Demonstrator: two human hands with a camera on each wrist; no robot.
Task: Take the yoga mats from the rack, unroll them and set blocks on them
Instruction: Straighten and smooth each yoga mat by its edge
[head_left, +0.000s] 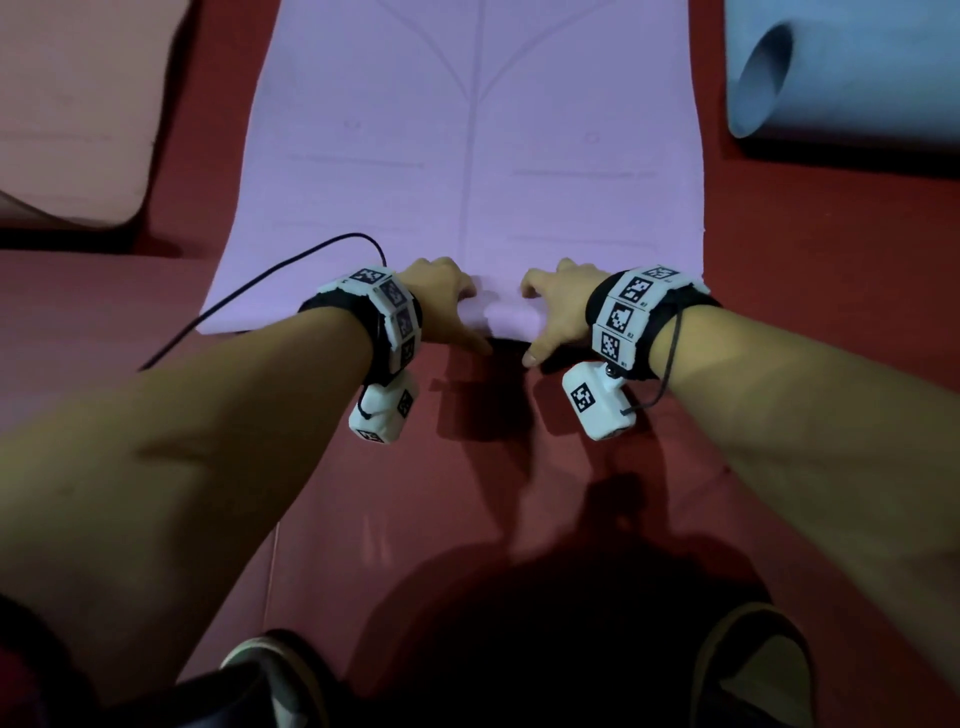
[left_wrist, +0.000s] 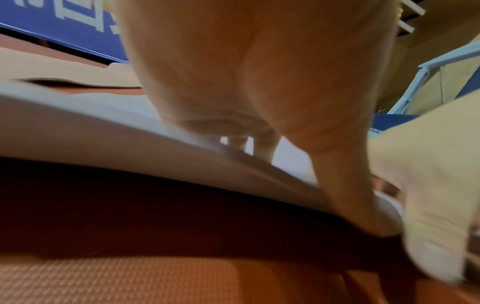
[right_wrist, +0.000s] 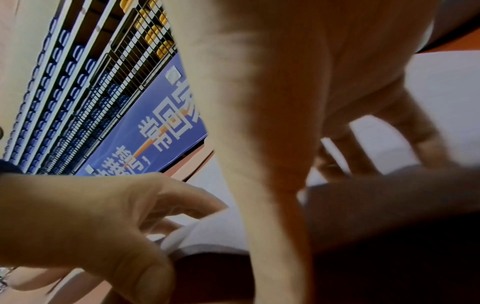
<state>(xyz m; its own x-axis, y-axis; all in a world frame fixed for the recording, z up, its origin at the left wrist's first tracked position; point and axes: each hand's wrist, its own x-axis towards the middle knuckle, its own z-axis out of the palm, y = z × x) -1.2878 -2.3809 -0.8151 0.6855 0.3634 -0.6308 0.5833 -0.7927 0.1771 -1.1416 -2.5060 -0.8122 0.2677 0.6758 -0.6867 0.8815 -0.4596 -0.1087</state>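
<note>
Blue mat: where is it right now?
In the head view the blue mat lies at the top right, partly rolled, on the red floor just right of the purple mat, whose near edge both hands hold.

- Purple mat (head_left: 467, 156) lies unrolled on the red floor (head_left: 519, 493).
- Left hand (head_left: 441, 306) and right hand (head_left: 558, 312) grip the purple mat's near edge.
- Blue rolled mat (head_left: 831, 67) lies right of it, pink mat (head_left: 78, 114) left.

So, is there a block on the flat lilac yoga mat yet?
No, the lilac yoga mat shows only printed lines, with the left hand and right hand gripping its near edge.
</note>
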